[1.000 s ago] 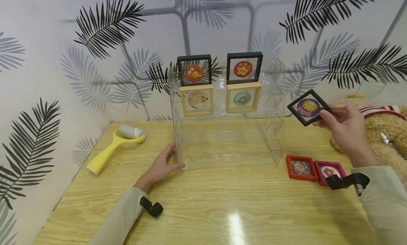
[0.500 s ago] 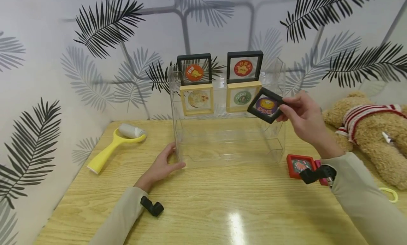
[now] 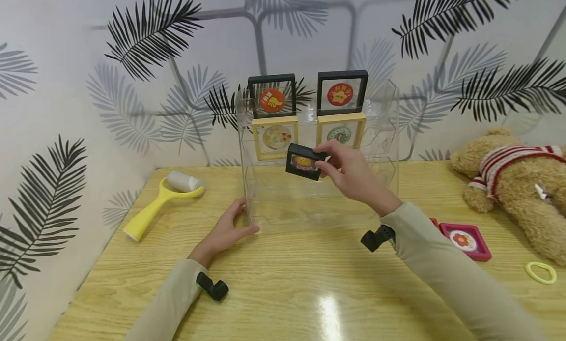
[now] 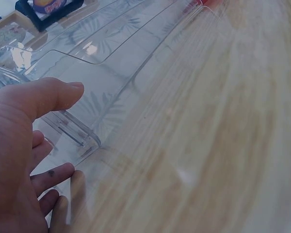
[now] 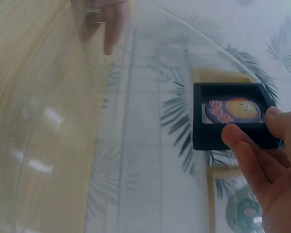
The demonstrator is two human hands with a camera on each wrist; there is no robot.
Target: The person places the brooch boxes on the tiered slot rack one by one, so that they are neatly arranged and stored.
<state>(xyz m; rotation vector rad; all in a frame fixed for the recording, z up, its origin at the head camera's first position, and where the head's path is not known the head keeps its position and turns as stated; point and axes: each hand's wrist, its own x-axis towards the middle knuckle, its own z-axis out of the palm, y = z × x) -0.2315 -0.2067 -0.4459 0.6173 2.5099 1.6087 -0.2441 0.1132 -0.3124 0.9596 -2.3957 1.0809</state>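
My right hand (image 3: pixel 353 171) pinches a small black display frame (image 3: pixel 304 169) by its right end. The frame holds a round purple badge with a yellow figure and is tilted in front of the clear acrylic display rack (image 3: pixel 318 218). In the right wrist view, thumb and fingers grip the same black frame (image 5: pixel 203 138). At the rack's lower left corner my left hand (image 3: pixel 221 238) grips the side panel, its thumb (image 4: pixel 58 94) in front and its other fingers around the side. Black frames (image 3: pixel 271 78) and cream frames (image 3: pixel 275 120) with round badges stand on the upper tiers.
A pink frame (image 3: pixel 479 233) lies right on the wooden table (image 3: pixel 265 301), beside a red frame (image 3: pixel 435 223) mostly hidden by my sleeve. Farther right are a teddy bear (image 3: pixel 526 184) and a yellow ring (image 3: pixel 541 273). A yellow-handled lint roller (image 3: pixel 152 211) lies left.
My right hand has carried the black frame leftward, from the rack's right side to before its middle, tipping it along the way. My left hand has stayed at the rack's corner.
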